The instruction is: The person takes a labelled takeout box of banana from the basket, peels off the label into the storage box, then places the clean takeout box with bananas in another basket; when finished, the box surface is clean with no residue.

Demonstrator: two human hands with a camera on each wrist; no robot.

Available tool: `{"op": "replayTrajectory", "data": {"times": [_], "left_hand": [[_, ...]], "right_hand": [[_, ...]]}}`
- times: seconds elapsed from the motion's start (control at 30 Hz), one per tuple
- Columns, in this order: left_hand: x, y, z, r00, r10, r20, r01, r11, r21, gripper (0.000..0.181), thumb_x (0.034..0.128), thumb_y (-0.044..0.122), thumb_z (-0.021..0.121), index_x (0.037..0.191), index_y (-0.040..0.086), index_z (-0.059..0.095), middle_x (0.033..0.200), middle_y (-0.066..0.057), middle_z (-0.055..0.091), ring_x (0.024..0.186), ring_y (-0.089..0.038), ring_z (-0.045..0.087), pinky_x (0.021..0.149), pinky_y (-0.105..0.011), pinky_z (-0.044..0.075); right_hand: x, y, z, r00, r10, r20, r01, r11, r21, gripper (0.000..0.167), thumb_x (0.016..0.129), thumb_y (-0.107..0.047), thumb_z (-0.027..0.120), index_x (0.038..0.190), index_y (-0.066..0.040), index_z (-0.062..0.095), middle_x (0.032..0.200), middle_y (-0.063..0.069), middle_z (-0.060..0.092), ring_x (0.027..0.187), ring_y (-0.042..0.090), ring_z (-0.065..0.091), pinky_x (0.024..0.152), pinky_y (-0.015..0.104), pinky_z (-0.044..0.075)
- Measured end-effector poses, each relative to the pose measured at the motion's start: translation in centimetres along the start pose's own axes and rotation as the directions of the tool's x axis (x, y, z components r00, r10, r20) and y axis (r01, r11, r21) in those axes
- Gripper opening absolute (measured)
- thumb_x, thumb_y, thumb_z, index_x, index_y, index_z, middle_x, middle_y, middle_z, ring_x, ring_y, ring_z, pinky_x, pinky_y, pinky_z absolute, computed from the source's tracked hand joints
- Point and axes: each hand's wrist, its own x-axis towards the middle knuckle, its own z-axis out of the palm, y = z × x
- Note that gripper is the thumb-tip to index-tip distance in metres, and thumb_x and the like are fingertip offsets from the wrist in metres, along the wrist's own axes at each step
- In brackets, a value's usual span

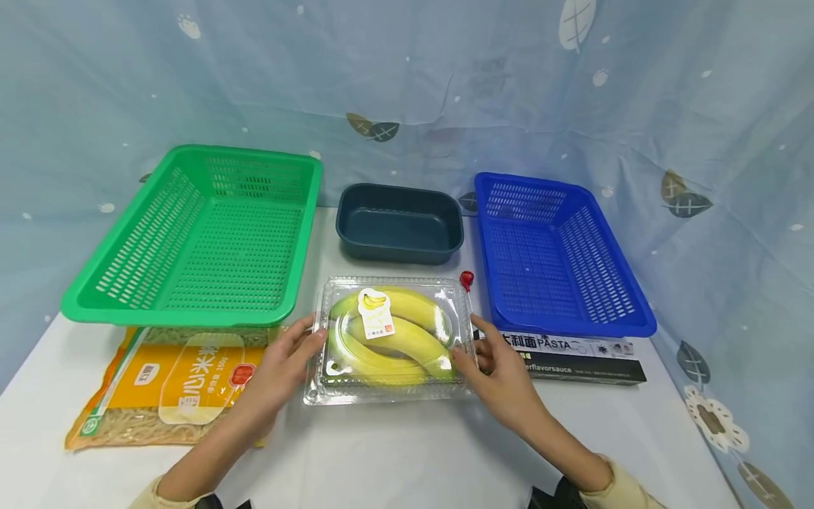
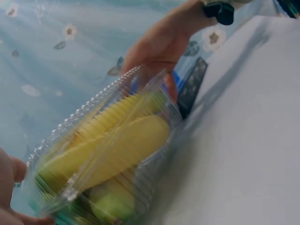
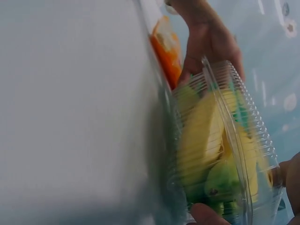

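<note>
A clear plastic clamshell box [image 1: 389,397] with bananas [image 1: 407,338] inside is in the middle of the head view, its lid closed and a banana-print label [image 1: 376,313] on top. My left hand [image 1: 284,364] grips its left end, and my right hand [image 1: 505,385] grips the right end, thumb over the edge. Across the box, the left wrist view shows the right hand [image 2: 157,49] at the far end. In the right wrist view the left hand [image 3: 211,44] holds the opposite end. Whether the box touches the table I cannot tell.
A green basket [image 1: 184,317] stands at left, a dark teal tub [image 1: 399,251] behind the box, a blue basket [image 1: 575,328] at right. A noodle bag [image 1: 172,385] lies before the green basket, a pasta box [image 1: 585,367] before the blue one. A small red item [image 1: 467,279] lies beside it.
</note>
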Motion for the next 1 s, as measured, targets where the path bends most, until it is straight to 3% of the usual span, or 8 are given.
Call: {"op": "replayTrajectory", "data": {"times": [0.17,0.4,0.53,0.63,0.73,0.83,0.9,1.0], "left_hand": [[1.0,0.0,-0.2,1.0,0.008,0.01,-0.008,0.999,0.043,0.065,0.1072,0.036,0.046,0.157,0.002,0.024,0.153,-0.025,0.038,0.131,-0.039,0.048,0.097,-0.044,0.05],[2.7,0.1,-0.2,1.0,-0.027,-0.016,0.028,0.999,0.034,0.06,0.1076,0.031,0.042,0.156,0.001,0.025,0.144,-0.024,0.047,0.104,-0.027,0.058,0.081,-0.031,0.052],[3.3,0.0,0.0,1.0,-0.022,-0.022,0.023,0.999,0.022,0.061,0.1075,0.032,0.043,0.156,0.001,0.025,0.145,-0.025,0.047,0.11,-0.028,0.057,0.083,-0.03,0.051],[3.7,-0.1,0.1,0.999,-0.025,-0.025,0.025,0.999,0.025,0.06,0.1075,0.033,0.043,0.156,0.002,0.027,0.145,-0.025,0.046,0.115,-0.029,0.055,0.085,-0.029,0.05],[3.8,-0.2,0.3,0.999,-0.028,-0.028,0.028,0.999,0.023,0.06,0.1075,0.034,0.043,0.155,0.002,0.028,0.145,-0.025,0.046,0.119,-0.032,0.053,0.088,-0.031,0.049],[3.9,-0.3,0.4,0.999,-0.03,-0.037,0.031,0.999,0.033,0.059,0.1075,0.036,0.042,0.154,0.002,0.03,0.145,-0.024,0.046,0.122,-0.032,0.05,0.094,-0.035,0.046],[3.9,-0.2,0.4,0.999,-0.031,-0.044,0.032,0.999,0.033,0.059,0.1076,0.037,0.041,0.153,0.001,0.031,0.143,-0.023,0.046,0.122,-0.032,0.049,0.097,-0.039,0.044],[4.0,-0.2,0.5,0.998,-0.034,-0.047,0.036,0.999,0.039,0.058,0.1077,0.038,0.04,0.152,0.001,0.033,0.143,-0.02,0.045,0.122,-0.03,0.045,0.1,-0.041,0.039]], "right_hand": [[0.6,0.2,0.5,1.0,-0.004,-0.004,0.004,0.999,-0.05,0.069,0.097,-0.03,0.069,0.152,-0.002,0.036,0.089,0.002,0.067,0.07,0.01,0.062,0.055,0.025,0.05],[2.1,0.6,1.0,1.0,-0.029,-0.005,0.028,0.99,-0.135,0.07,0.097,-0.03,0.068,0.151,0.002,0.037,0.07,0.003,0.051,0.059,0.013,0.046,0.049,0.025,0.04],[2.7,0.8,0.9,1.0,-0.026,-0.004,0.025,0.99,-0.138,0.07,0.097,-0.03,0.067,0.15,0.004,0.038,0.082,0.009,0.063,0.065,0.013,0.053,0.053,0.024,0.046],[2.9,0.8,0.8,1.0,0.001,0.007,-0.001,0.991,-0.137,0.071,0.097,-0.031,0.067,0.15,0.005,0.037,0.103,0.016,0.07,0.078,0.014,0.065,0.063,0.026,0.055],[2.8,0.4,0.5,1.0,0.012,0.014,-0.009,0.979,-0.203,0.069,0.097,-0.031,0.067,0.149,0.003,0.039,0.102,0.016,0.07,0.08,0.017,0.067,0.064,0.029,0.057],[2.6,-0.7,0.3,0.998,-0.068,0.015,0.068,0.925,-0.374,0.065,0.096,-0.034,0.068,0.144,0.005,0.047,0.1,0.017,0.071,0.08,0.021,0.069,0.066,0.036,0.059],[2.4,-1.7,0.1,0.986,-0.168,0.019,0.153,0.843,-0.516,0.06,0.096,-0.035,0.068,0.137,0.005,0.053,0.096,0.018,0.071,0.075,0.026,0.068,0.063,0.042,0.059],[2.4,-3.3,-0.5,0.951,-0.308,0.03,0.251,0.713,-0.655,0.054,0.094,-0.033,0.07,0.129,0.007,0.06,0.097,0.021,0.07,0.071,0.033,0.069,0.059,0.047,0.058]]}}
